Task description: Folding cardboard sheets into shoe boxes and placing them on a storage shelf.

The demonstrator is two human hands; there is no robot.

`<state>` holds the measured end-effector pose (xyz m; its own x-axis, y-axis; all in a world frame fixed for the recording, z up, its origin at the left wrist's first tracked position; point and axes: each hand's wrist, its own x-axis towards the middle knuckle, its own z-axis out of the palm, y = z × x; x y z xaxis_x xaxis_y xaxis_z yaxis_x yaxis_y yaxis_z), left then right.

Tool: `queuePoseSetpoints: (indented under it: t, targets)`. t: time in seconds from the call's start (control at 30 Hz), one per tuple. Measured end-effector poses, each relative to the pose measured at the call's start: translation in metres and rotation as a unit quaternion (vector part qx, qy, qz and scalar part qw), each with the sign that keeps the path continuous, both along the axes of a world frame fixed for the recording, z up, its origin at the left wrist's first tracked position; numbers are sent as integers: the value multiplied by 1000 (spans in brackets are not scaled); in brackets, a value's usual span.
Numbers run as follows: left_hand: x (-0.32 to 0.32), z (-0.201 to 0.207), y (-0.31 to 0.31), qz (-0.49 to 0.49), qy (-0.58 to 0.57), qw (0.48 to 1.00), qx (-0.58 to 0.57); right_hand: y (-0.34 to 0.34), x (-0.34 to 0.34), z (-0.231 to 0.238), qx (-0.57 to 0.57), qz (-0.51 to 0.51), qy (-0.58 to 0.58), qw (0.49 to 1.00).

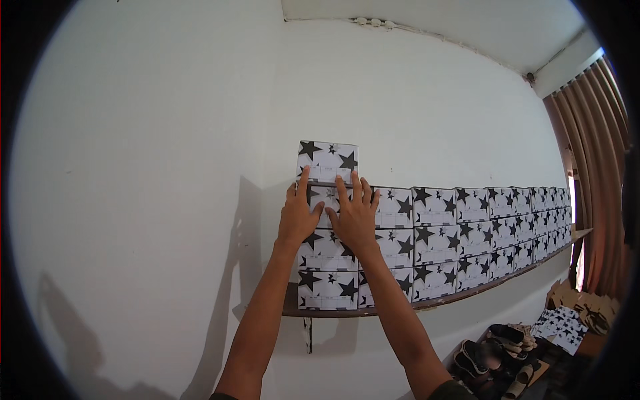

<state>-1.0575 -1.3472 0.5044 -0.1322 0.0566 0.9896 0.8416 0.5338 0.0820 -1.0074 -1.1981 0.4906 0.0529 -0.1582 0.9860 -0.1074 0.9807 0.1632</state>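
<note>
Top box (327, 162) directly above both hands, long axis level along wall; left hand (298, 217) and right hand (354, 217) flat-open against stack (327, 267), fingertips touching its lower edge, gripping nothing

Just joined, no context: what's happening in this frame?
A person reaches up with both arms to a wall shelf stacked with white boxes printed with black stars. The left hand and right hand lie flat, fingers spread, on the end column, just under the single top box that sticks up above the rows. Shoes lie on the floor below.
</note>
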Motion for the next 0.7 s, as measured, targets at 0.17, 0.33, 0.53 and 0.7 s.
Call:
queuePoseSetpoints:
  t: [0.17,0.33,0.53,0.7]
  targets:
    - [9,1,3,-8,-32,999,-11,6,-8,-1,-9,-1,-2,1000]
    - [10,-9,6,9,31,999,31,5,-5,-3,2,43,-12,999]
    - [-9,-15,16,204,135,967,-73,13,-15,-5,3,33,4,999]
    - [-15,-16,19,167,104,978,-69,17,-17,-6,27,-4,2,1000]
